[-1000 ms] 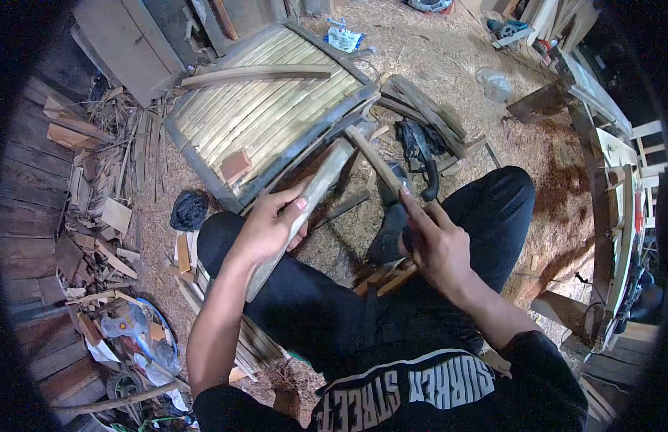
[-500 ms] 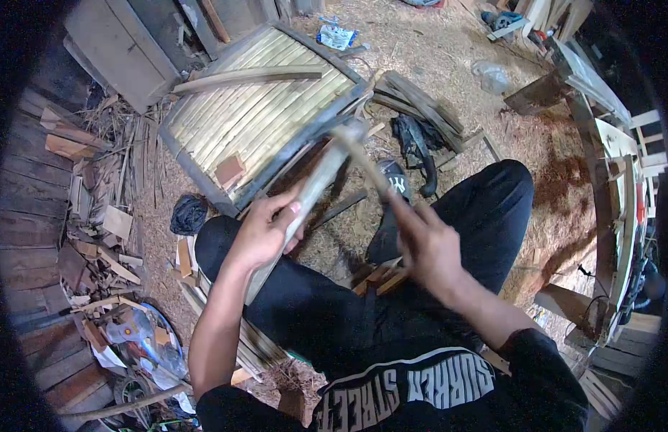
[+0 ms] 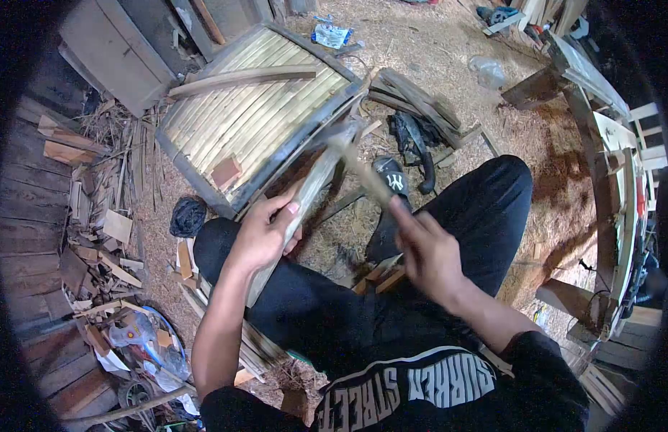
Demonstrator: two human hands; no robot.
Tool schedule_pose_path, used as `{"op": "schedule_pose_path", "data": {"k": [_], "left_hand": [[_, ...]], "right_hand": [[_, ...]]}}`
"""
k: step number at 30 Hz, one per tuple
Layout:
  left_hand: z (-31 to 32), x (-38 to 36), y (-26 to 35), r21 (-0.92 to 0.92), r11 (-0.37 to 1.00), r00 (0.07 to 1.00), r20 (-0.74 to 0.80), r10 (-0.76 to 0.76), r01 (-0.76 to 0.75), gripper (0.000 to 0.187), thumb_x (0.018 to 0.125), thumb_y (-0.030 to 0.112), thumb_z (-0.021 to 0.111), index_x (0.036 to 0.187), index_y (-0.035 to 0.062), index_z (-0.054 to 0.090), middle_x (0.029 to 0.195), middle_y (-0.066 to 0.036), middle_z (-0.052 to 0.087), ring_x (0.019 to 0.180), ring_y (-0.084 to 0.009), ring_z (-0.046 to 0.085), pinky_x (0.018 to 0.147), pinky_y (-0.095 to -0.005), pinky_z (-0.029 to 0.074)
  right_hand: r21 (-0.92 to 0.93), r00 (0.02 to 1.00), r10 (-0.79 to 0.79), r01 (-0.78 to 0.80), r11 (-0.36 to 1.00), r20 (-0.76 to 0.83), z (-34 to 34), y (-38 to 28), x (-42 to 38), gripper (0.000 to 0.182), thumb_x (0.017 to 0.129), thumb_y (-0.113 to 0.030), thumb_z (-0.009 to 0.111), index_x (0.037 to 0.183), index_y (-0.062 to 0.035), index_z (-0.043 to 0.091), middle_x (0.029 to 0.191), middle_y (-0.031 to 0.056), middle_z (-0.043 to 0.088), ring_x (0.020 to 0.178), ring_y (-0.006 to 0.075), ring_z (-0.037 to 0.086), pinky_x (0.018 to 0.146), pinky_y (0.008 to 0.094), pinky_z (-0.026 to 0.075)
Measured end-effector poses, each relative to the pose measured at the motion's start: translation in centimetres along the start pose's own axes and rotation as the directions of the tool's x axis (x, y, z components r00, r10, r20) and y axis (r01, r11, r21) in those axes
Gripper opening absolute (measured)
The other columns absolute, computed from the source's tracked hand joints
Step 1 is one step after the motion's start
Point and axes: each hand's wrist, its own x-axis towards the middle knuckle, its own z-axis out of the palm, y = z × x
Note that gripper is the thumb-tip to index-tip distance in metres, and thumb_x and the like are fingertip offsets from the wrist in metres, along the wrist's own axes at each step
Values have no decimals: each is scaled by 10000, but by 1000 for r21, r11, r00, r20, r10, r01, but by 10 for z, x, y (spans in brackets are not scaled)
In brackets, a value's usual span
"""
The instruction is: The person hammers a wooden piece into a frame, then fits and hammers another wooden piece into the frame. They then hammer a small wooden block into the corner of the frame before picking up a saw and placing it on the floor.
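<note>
the left hand (image 3: 262, 234) is closed around a long pale flat strip of wood (image 3: 305, 198), fingers wrapped over its middle, holding it slanted from the lap up toward the far right. the right hand (image 3: 427, 252) is clamped on the near end of a thin wooden-handled tool (image 3: 362, 173); the tool is blurred, and its far end meets the upper end of the strip near the middle of the scene. whether it is a blade or a stick cannot be told. both hands sit above the person's black trousers (image 3: 485, 209), over a sawdust-covered floor (image 3: 435, 65). just beyond the strip lies a slatted bamboo panel in a dark frame (image 3: 254, 108), with a curved wooden bar (image 3: 240, 75) resting across it. to the left are scattered wood offcuts (image 3: 96, 245) and a dark crumpled cloth (image 3: 187, 214).
</note>
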Motion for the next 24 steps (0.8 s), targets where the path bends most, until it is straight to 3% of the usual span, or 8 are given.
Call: {"op": "schedule_pose_path", "data": {"k": [1, 6, 8, 9, 13, 16, 19, 24], "left_hand": [[1, -2, 2, 1, 1000, 1000, -5, 3, -3, 432, 1099, 218, 534, 1520, 123, 530, 699, -16, 578, 570, -95, 528, 536, -281, 464], [4, -2, 8, 76, 997, 1000, 21, 11, -12, 435, 1104, 205, 512, 1535, 142, 516, 701, -14, 574, 582, -97, 529, 561, -277, 477], [5, -7, 5, 82, 996, 999, 52, 16, -20, 435, 1104, 200, 511, 1531, 119, 515, 702, -23, 580, 576, -103, 529, 553, -281, 470], [9, -8, 6, 78, 997, 998, 67, 22, -28, 435, 1103, 198, 514, 1526, 96, 517, 703, -29, 586, 571, -105, 530, 545, -284, 464], [12, 2, -1, 28, 999, 999, 23, 22, -23, 434, 1100, 203, 522, 1495, 23, 529, 705, -42, 600, 563, -107, 539, 525, -290, 457], [5, -2, 6, 48, 998, 997, -66, 30, -27, 443, 1098, 227, 531, 1500, 42, 532, 696, -40, 600, 531, -107, 536, 494, -290, 445], [-3, -6, 6, 97, 995, 981, -194, 16, 3, 459, 1090, 253, 553, 1505, 55, 531, 678, -36, 592, 483, -112, 523, 477, -303, 454], [4, -3, 15, 360, 931, 965, -219, 146, -60, 538, 1020, 285, 676, 1463, 7, 550, 909, -173, 719, 502, -142, 594, 531, -334, 514]], "right_hand": [[-30, 992, 122, -122, 992, 15, 3, 3, 3, 917, 765, 26, 714, 1596, -200, 400, 1043, 134, 617, 670, 352, 674, 573, 436, 587], [62, 998, -56, 57, 996, -19, -8, -13, 0, 740, 834, 64, 695, 1527, -113, 506, 918, 161, 600, 710, 338, 658, 632, 440, 552], [-2, 978, 178, -179, 984, -105, -3, 6, 10, 737, 834, 82, 682, 1526, -98, 503, 905, 162, 601, 709, 337, 655, 620, 433, 548], [69, 960, 100, -85, 994, -263, -3, 15, 17, 727, 829, 99, 671, 1517, -74, 509, 895, 167, 601, 697, 339, 647, 615, 430, 552], [103, 996, -71, 75, 992, -49, -18, 12, -11, 867, 783, 41, 691, 1579, -175, 424, 1009, 168, 608, 766, 391, 677, 643, 462, 594], [187, 999, 5, 2, 982, -39, -10, 30, -12, 722, 881, 3, 681, 1557, -101, 448, 1009, 195, 638, 819, 387, 688, 780, 402, 595], [400, 971, 226, -179, 899, -74, 4, 64, -6, 515, 1005, -108, 667, 1478, 5, 498, 1072, 176, 709, 957, 205, 683, 899, 360, 547], [801, 873, 440, -412, 434, 211, 16, 99, 35, 264, 1016, -147, 678, 1216, 5, 597, 986, 64, 674, 935, 142, 628, 876, 303, 510]]}}
